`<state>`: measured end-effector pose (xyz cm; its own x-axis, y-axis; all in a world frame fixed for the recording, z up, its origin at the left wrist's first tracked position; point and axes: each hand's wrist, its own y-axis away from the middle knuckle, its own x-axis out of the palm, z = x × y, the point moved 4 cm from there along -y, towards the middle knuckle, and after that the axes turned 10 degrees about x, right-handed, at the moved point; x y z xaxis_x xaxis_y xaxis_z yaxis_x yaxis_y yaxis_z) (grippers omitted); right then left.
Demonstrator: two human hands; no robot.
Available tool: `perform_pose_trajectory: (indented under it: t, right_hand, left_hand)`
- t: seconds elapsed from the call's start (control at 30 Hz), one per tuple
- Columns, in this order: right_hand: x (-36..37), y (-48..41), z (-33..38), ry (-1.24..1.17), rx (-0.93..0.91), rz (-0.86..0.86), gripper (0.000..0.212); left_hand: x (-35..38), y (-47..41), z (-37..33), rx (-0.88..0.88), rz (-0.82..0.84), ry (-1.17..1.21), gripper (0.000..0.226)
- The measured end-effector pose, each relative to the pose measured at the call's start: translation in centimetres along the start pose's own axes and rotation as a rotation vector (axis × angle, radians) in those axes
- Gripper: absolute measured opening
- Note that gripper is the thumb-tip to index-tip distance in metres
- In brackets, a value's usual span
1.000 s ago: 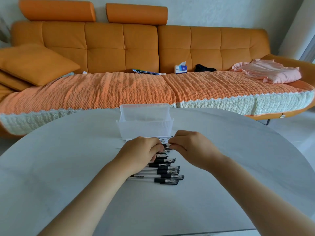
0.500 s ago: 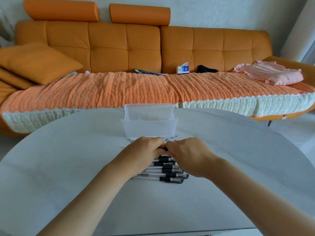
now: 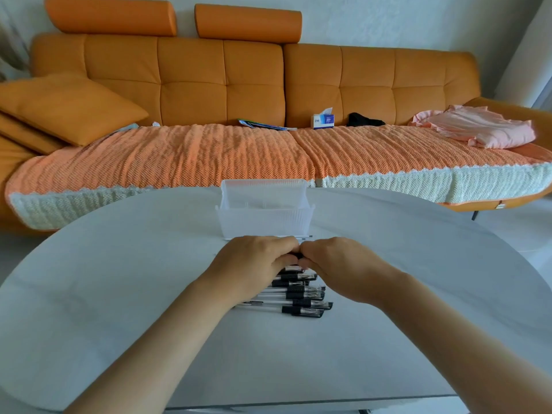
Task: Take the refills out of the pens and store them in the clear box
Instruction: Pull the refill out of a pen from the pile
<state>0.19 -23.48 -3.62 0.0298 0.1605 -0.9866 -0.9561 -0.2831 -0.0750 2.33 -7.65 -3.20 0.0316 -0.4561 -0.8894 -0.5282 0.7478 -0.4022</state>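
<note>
A clear plastic box [image 3: 264,219] stands on the white table [image 3: 119,294], just beyond my hands. Several clear pens with black grips [image 3: 298,294] lie in a row in front of me, partly under my hands. My left hand [image 3: 254,267] and my right hand [image 3: 343,264] meet fingertip to fingertip above the far end of the row, both with curled fingers pinching one pen between them; only a dark bit of it shows. A thin white refill [image 3: 295,236] lies on the table at the foot of the box.
Behind the table runs an orange sofa [image 3: 224,85] with a knitted cover, a cushion [image 3: 65,106], a tissue box [image 3: 324,119] and pink cloth [image 3: 478,130]. The table's curved far edge passes behind the box.
My two hands have drawn closer together until the fingertips meet over the pen. The view has shifted slightly; the row of pens and the box stay put.
</note>
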Motion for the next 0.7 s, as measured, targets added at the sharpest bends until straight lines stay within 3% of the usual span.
perform_pose_trajectory:
  t: [0.13, 0.3, 0.4, 0.47, 0.6, 0.7]
  right_hand:
    - [-0.1, 0.0, -0.2, 0.069, -0.139, -0.2, 0.028]
    - [0.1, 0.2, -0.3, -0.037, -0.112, -0.219, 0.025]
    - [0.0, 0.1, -1.2, -0.664, 0.148, -0.185, 0.007]
    - [0.7, 0.2, -1.4, -1.083, 0.311, -0.094, 0.008]
    - [1.4, 0.2, -0.9, -1.369, 0.325, -0.067, 0.021]
    - [1.1, 0.0, -0.8, -1.567, 0.311, -0.045, 0.031]
  left_hand:
    - [-0.5, 0.0, 0.3, -0.108, 0.033, 0.151, 0.013]
    - [0.2, 0.2, 0.4, -0.19, 0.08, 0.264, 0.01]
    - [1.0, 0.5, 0.1, -0.268, -0.036, 0.487, 0.01]
    - [1.6, 0.4, -0.5, -0.318, -0.154, 0.701, 0.012]
    - [1.4, 0.0, -0.8, -0.417, -0.43, 0.774, 0.014]
    - [1.1, -0.3, -1.1, -0.439, -0.456, 0.994, 0.014]
